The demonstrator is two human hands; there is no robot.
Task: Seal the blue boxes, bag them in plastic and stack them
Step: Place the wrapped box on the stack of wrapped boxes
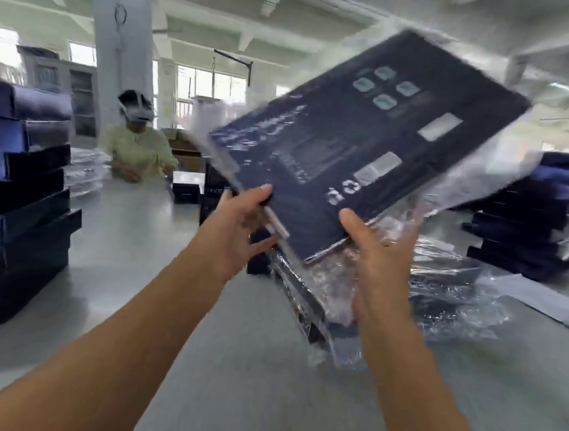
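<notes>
Blue box (368, 147), inside clear plastic bag (477, 197), held tilted in air over grey table (157, 238), above pile of bagged boxes (304, 292). L hand (241, 222) curled on lower-left edge, thumb laid on top face. R hand (378, 264) clamped on near corner, bag bunched behind. Unbagged box stacks (18, 171) seen far L & R.
</notes>
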